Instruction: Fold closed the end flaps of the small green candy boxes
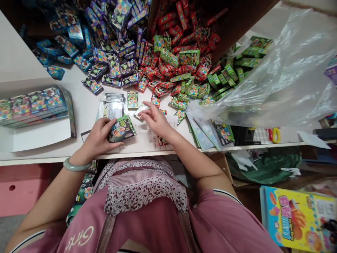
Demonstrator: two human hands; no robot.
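Pack (121,129) half under left hand (98,138)

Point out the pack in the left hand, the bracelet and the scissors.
pack (121,129), head view, middle of its dark printed front
bracelet (75,167), head view, green band at the wrist
scissors (275,135), head view, yellow handle

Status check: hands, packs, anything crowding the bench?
Left hand grips dark pack at table edge. Right hand fingertips on small green box. Piles of small boxes behind, plastic bag to the right.
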